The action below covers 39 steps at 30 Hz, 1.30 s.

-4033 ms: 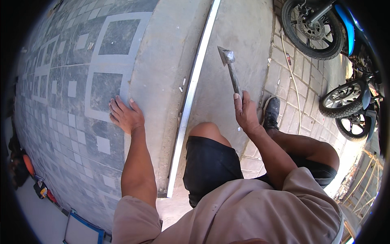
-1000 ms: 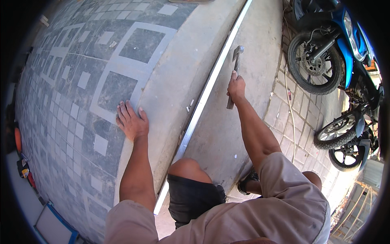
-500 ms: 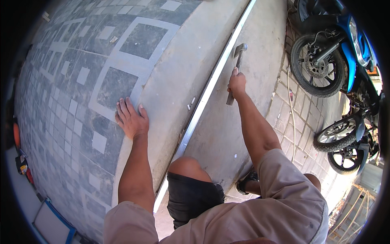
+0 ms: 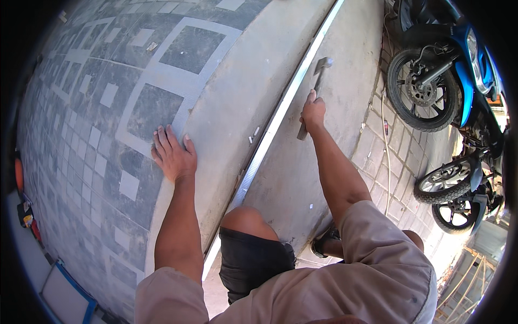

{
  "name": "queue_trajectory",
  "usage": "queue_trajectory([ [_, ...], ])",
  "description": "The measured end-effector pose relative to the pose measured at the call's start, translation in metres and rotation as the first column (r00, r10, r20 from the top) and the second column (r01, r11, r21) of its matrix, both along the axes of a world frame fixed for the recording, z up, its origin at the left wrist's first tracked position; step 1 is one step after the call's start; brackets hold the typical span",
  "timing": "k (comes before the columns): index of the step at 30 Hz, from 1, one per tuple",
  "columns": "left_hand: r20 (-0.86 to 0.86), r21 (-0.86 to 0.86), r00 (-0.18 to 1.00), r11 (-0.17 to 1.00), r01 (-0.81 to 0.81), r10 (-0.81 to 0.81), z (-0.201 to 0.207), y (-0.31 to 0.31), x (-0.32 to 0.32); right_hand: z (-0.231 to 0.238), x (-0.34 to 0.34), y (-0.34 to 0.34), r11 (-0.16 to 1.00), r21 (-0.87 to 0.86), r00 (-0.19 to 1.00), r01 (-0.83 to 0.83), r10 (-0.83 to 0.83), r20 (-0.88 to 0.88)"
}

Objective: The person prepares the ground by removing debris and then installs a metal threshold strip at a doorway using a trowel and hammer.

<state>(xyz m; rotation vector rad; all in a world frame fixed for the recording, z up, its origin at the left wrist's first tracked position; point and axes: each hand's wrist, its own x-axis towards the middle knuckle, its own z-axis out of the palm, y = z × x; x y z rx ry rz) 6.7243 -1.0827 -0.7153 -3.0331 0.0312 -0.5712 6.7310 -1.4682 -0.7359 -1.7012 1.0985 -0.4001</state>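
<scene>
My right hand is closed around the handle of a hammer; its metal head points away from me, over the grey concrete. Just left of the hammer runs a long, shiny metal strip, lying along the concrete from the far edge back past my knee. My left hand lies flat with fingers spread, where the patterned tiles meet the bare concrete border. Two small white pieces lie between that hand and the strip.
At the right stand a blue motorcycle and a second motorcycle nearer me. A pale hose or cable crosses the brick paving. A blue-edged panel is at the lower left. My bent knee is beside the strip.
The hammer has turned slightly in my right hand, its head now tilted a little differently, and the hand has shifted slightly left. My left hand stays in place.
</scene>
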Motion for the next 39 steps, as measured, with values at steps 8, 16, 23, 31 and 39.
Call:
queue_trajectory([
  [8,-0.024,0.001,1.0,1.0,-0.002,0.002,0.001,0.002,0.0,0.0,-0.002,0.0,1.0,-0.013,0.997,-0.021,0.02,-0.073],
  [16,-0.001,-0.018,1.0,1.0,-0.002,0.002,-0.005,-0.001,0.0,-0.006,-0.001,-0.011,0.998,0.027,0.991,-0.064,0.067,-0.118],
  [23,-0.012,-0.014,1.0,1.0,-0.001,0.001,-0.001,0.003,-0.001,-0.001,0.004,-0.006,0.997,0.018,0.987,-0.073,0.075,-0.144],
  [31,-0.001,-0.002,1.0,1.0,0.0,0.0,-0.003,-0.004,0.001,-0.004,0.039,-0.047,0.997,-0.072,0.998,-0.016,0.012,-0.062],
  [39,-0.01,0.006,1.0,1.0,0.0,0.0,-0.003,-0.002,0.001,0.006,0.06,-0.068,0.998,-0.058,0.997,0.001,-0.005,-0.072],
])
